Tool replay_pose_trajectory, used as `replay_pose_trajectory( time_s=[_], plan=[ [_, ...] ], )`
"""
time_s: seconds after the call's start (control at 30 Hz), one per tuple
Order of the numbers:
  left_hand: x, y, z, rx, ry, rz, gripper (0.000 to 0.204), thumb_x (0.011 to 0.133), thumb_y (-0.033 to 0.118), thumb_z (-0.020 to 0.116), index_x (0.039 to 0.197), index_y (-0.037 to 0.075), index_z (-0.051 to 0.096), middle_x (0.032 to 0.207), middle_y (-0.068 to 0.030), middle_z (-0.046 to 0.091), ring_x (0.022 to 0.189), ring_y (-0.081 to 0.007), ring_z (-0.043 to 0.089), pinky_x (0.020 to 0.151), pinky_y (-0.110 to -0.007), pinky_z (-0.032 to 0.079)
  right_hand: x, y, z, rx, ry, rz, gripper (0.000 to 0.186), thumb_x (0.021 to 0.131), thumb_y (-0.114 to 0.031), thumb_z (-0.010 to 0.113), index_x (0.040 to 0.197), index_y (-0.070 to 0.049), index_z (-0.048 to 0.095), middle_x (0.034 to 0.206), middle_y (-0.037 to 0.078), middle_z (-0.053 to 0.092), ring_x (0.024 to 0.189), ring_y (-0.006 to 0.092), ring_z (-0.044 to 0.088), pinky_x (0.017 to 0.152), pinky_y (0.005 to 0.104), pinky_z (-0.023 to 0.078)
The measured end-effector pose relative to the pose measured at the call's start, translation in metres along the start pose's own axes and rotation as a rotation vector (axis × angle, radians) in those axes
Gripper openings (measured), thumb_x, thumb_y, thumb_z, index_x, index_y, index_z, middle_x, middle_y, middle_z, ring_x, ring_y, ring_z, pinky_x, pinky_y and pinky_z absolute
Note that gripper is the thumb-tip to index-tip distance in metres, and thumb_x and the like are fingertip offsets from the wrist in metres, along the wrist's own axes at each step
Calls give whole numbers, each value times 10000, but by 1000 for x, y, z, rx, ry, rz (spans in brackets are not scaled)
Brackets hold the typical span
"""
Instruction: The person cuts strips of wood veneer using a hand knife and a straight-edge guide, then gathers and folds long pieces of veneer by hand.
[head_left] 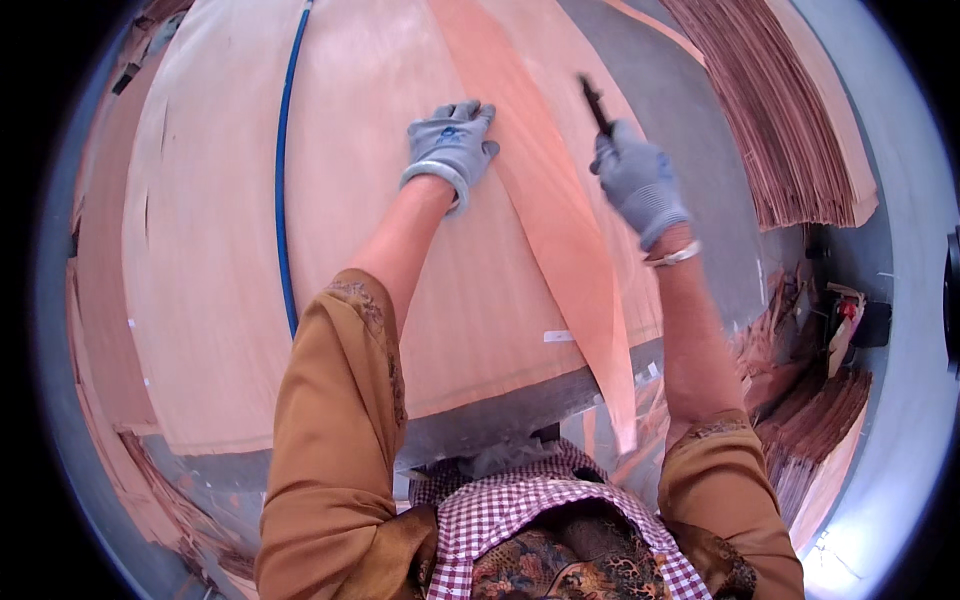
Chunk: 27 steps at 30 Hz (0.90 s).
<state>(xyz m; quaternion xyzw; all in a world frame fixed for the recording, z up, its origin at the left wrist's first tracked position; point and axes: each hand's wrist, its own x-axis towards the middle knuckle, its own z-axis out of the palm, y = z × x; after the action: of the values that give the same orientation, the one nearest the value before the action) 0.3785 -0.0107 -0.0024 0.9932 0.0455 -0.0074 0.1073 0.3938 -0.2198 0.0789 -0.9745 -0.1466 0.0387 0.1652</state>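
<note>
My left hand (pixel 450 145), in a grey-blue glove, lies flat on a broad pale wood veneer sheet (pixel 450 290). Its fingertips reach the edge of a darker orange veneer strip (pixel 540 170). This strip runs lengthwise across the table, and its narrow pointed end overhangs the near edge. Over the sheet's right side, my right hand (pixel 638 180), gloved alike, is closed around a slim black knife (pixel 594 103). The knife points away from me and up to the left; blur hides its tip. A small white label (pixel 558 337) sits near the sheet's front edge.
A blue cord (pixel 283 170) stretches lengthwise over the veneer on the left. Grey tabletop (pixel 690 120) shows at the right. Beyond it stands a thick stack of brown veneer sheets (pixel 765 110), with another stack (pixel 815 440) lower down. Veneer scraps (pixel 765 340) lie beside the table.
</note>
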Motion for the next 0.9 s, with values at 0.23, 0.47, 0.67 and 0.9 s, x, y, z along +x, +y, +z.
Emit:
replay_pose_trajectory(
  time_s=[0.23, 0.47, 0.67, 0.9],
  plan=[
    [1, -5, -3, -13, -47, -7, 532, 864, 381, 560, 1363, 237, 444, 1416, 26, 416, 1301, -190, 379, 1030, -409, 337, 1, -21, 38, 841, -458, 200, 228, 929, -200, 455, 968, 17, 514, 670, 130, 626, 482, 175, 597, 453, 290, 481],
    [1, -4, 3, -18, -2, -13, 519, 856, 389, 567, 1346, 253, 466, 1413, 41, 418, 1291, -181, 390, 1032, -398, 335, 42, -47, 72, 224, -413, 268, 325, 874, -211, 446, 1057, 13, 593, 847, 177, 680, 764, 315, 675, 706, 395, 521],
    [5, -4, 7, 6, 10, -13, 487, 869, 386, 541, 1337, 272, 471, 1412, 44, 417, 1273, -184, 408, 1012, -430, 349, 32, -59, 85, 31, -429, 226, 375, 876, -206, 463, 1165, 6, 575, 1140, 213, 613, 1075, 359, 588, 886, 421, 470],
    [3, 15, -3, 44, -57, -101, 619, 802, 541, 577, 1317, 214, 470, 1384, 2, 432, 1261, -210, 412, 959, -485, 359, -30, -40, 81, -123, -545, 130, 285, 857, -147, 479, 1065, 43, 523, 1044, 263, 631, 1013, 402, 607, 848, 457, 475]
  ],
)
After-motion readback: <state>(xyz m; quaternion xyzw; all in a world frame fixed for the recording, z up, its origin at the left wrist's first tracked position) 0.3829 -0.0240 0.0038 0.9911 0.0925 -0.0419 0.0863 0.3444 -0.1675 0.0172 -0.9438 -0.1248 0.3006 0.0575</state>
